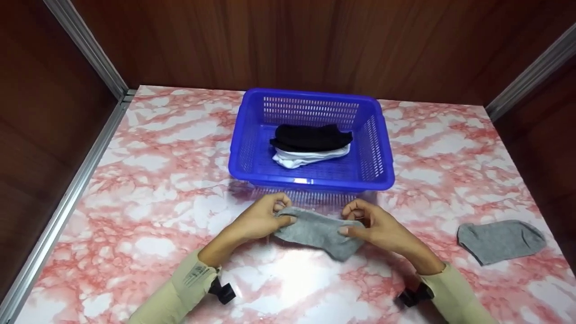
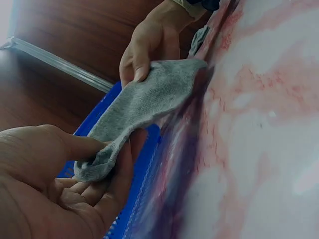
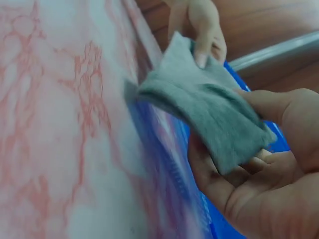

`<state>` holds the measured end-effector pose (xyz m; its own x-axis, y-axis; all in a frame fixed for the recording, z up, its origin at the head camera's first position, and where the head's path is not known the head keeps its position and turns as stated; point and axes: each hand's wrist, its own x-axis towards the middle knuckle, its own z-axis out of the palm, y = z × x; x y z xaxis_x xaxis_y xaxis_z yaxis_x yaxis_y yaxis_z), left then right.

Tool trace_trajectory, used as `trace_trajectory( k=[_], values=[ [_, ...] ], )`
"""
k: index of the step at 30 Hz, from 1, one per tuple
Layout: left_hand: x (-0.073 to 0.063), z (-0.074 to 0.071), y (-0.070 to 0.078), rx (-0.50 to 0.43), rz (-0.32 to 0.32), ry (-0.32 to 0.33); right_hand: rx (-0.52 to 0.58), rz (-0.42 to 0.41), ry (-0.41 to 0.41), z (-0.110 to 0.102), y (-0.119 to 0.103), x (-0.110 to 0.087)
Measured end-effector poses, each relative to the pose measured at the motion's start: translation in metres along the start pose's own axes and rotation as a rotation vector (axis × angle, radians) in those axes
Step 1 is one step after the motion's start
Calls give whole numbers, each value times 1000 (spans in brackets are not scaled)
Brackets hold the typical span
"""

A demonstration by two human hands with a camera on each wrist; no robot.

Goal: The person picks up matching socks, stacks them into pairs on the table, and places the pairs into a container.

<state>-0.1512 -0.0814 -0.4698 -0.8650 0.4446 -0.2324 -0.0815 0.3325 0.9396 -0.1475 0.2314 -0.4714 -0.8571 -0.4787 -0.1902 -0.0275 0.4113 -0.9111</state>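
Observation:
A grey sock (image 1: 315,230) is stretched sideways between both hands, just in front of the blue basket. Its cuff end is pinched between thumb and fingers of my left hand (image 1: 261,218); the left wrist view shows the sock's opening (image 2: 97,167) there. Toward the toe end, my right hand (image 1: 375,227) pinches the fabric with thumb on top and fingers behind. In the right wrist view the sock (image 3: 199,104) hangs above the tabletop. A second grey sock (image 1: 501,241) lies flat on the table at the right.
The blue plastic basket (image 1: 310,182) stands at the table's back middle. Inside it, black socks (image 1: 312,137) lie on top of white socks (image 1: 299,159). Brown wooden panels (image 1: 292,45) with metal rails (image 1: 67,198) border the marbled red-and-white table (image 1: 157,247).

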Motion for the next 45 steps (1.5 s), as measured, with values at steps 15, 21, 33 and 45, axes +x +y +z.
trace_trajectory(
  k=[15,21,33,45],
  values=[
    [-21,5,3,769,326,71,-624,-372,48,1,-10,-18],
    [-16,10,-5,955,371,-13,-794,-296,-85,13,-9,-19],
    [-21,13,-4,1134,364,-2,-769,-438,61,12,2,-8],
    [-12,14,-4,778,335,70,-211,-62,188,0,5,0]
  ],
)
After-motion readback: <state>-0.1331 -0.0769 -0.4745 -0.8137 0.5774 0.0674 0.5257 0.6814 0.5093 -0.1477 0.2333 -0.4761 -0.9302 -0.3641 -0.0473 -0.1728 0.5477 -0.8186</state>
